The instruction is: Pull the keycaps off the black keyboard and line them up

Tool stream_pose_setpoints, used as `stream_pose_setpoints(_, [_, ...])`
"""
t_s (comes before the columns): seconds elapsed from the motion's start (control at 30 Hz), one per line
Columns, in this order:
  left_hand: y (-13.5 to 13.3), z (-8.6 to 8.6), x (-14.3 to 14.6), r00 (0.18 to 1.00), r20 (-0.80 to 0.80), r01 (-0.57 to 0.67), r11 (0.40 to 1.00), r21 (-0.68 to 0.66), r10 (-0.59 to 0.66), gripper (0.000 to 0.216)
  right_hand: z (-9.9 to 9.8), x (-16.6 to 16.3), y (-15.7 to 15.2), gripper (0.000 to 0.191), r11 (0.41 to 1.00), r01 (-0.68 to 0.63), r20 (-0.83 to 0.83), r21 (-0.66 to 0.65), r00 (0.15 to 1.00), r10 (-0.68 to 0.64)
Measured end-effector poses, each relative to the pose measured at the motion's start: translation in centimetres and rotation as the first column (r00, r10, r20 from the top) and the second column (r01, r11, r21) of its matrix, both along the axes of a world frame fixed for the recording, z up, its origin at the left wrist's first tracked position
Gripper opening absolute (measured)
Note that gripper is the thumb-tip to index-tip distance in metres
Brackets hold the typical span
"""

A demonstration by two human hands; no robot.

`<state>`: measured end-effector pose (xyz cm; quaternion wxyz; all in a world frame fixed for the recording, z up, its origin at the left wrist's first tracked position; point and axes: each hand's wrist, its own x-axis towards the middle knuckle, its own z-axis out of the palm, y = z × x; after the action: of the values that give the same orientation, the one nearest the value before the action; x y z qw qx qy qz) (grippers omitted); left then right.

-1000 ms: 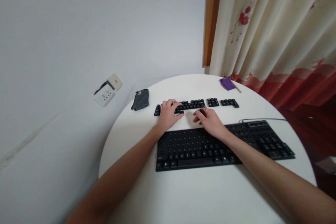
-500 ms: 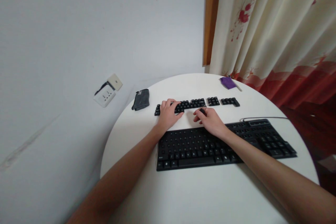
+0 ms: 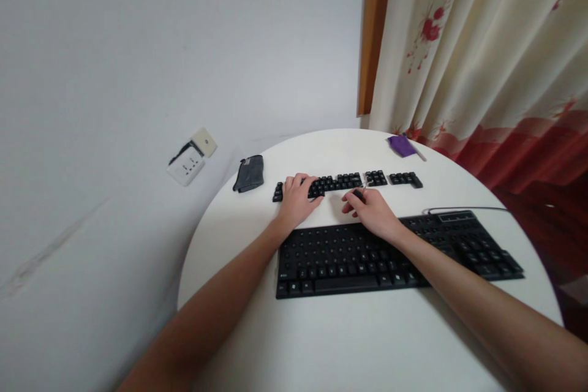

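My left hand [image 3: 295,201] rests over the left part of a row of loose black keycaps [image 3: 347,180], fingers spread and touching some of them. Closed round the dark handle of a keycap puller [image 3: 358,195], my right hand [image 3: 373,213] hovers just in front of the row. The puller's thin metal wires point up toward the caps. Under my right wrist lies a black keyboard [image 3: 345,285]. Many of its upper-left key positions are bare, while the bottom rows and the number pad still carry caps.
A dark grey pouch [image 3: 249,174] lies at the left rim of the round white table [image 3: 294,343]. At the far right are a purple cloth [image 3: 401,146] and a pale stick [image 3: 419,152]. The keyboard cable [image 3: 463,207] runs to the right edge. Wall and curtain stand behind.
The view has shifted slightly, so everything appears a little farther right. Both hands keep nearly the same place, and the puller stays in my right hand.
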<state>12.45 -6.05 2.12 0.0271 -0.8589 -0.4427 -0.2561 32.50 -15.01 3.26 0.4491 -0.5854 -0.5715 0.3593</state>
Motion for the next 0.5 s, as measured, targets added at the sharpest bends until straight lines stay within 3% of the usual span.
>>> stream_pose_setpoints(0.2, [0.0,0.4,-0.5,0.999,0.044,0.001,1.0,-0.031,0.0,0.05,0.5,0.5,0.1,0.025,1.0,-0.004,-0.002,-0.005,1.0,0.004])
stream_pose_setpoints(0.37, [-0.1,2.7,-1.3,0.974,0.225,-0.038,0.999,0.005,0.036,0.03,1.6,1.7,0.2,0.027,1.0,-0.008,-0.046,0.005,0.999,0.008])
stream_pose_setpoints(0.43, [-1.0,3.5,-1.0,0.965,0.262,-0.006,0.999,-0.034,0.014,0.025,2.0,2.2,0.3,0.028,1.0,-0.004,-0.056,0.016,0.998,0.005])
stream_pose_setpoints(0.5, [-2.7,4.0,-0.2,0.965,0.251,0.109,0.984,-0.138,-0.072,0.024,2.3,2.7,0.3,0.029,1.0,0.003,-0.052,0.029,0.999,-0.001])
